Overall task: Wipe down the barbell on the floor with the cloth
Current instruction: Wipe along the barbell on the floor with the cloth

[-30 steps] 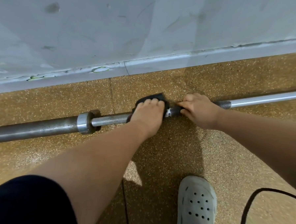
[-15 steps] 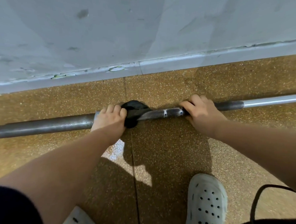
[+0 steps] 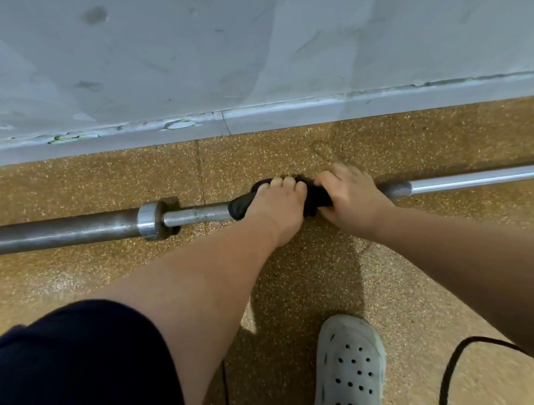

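Barbell [image 3: 195, 214] of dull grey steel lies on speckled brown floor [image 3: 77, 274], long axis left-right along pale wall [image 3: 251, 48]. Left hand [image 3: 278, 208] clenches black cloth [image 3: 239, 205] round shaft, just right of silver collar [image 3: 149, 221]. Right hand [image 3: 349, 201] grips bar, touching cloth's right edge; next stroke likely runs along that axis.

No writing, number or brand could be read on the barbell [image 3: 75, 229], the cloth [image 3: 241, 205], the shoe [image 3: 348, 368] or the wall [image 3: 251, 48]; small dark specks on the bar were perhaps only wear.
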